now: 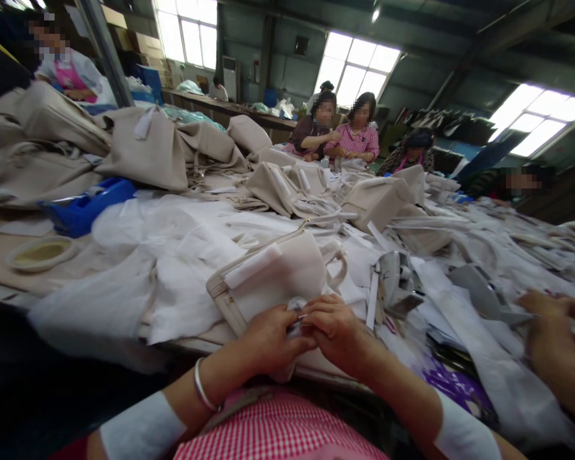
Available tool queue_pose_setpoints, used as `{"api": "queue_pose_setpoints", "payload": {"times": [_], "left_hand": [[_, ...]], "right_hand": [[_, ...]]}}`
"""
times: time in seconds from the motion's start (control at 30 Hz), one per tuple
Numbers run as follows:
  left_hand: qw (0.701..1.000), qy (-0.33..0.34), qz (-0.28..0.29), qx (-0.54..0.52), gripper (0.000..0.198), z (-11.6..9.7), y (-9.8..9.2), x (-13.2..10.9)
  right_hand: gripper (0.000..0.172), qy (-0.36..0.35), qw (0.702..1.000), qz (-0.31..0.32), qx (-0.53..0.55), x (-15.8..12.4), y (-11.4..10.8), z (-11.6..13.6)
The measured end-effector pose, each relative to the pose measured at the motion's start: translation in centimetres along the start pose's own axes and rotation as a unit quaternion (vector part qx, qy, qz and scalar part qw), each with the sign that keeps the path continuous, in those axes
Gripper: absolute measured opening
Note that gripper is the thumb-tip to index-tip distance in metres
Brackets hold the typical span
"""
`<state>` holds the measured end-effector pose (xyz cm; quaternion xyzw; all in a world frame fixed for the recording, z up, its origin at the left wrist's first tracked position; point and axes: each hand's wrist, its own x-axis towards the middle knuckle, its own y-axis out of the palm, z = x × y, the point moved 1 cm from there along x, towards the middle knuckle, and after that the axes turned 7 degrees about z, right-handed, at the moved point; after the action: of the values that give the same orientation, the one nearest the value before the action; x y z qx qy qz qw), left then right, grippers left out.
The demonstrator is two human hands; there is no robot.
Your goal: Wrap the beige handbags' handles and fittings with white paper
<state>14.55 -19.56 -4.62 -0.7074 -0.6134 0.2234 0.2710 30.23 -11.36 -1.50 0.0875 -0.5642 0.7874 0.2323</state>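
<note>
A beige handbag wrapped in white paper lies at the table's near edge, right in front of me. My left hand and my right hand meet at its near side, fingers curled and pinching the same white paper wrapping. A silver bangle sits on my left wrist. White sleeve covers show on both forearms.
Beige bags are heaped across the long table amid white paper strips. A blue tray and a shallow round dish lie at left. A co-worker's hands work at right; other people sit at the far side.
</note>
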Motion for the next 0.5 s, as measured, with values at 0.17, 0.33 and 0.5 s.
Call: {"api": "queue_pose_setpoints", "payload": {"times": [0.17, 0.33, 0.5], "left_hand": [[0.998, 0.008, -0.026, -0.051, 0.024, 0.4, 1.0, 0.3], [0.994, 0.023, -0.046, -0.095, 0.020, 0.3, 1.3, 0.2], [0.995, 0.020, -0.040, -0.088, 0.019, 0.7, 1.7, 0.4]], "right_hand": [[0.014, 0.006, 0.997, 0.044, 0.059, 0.1, -0.3, -0.2], [0.028, 0.113, 0.983, 0.115, 0.084, 1.1, -1.8, -0.2], [0.010, 0.106, 0.974, 0.195, 0.054, 2.5, -2.8, 0.1]]}}
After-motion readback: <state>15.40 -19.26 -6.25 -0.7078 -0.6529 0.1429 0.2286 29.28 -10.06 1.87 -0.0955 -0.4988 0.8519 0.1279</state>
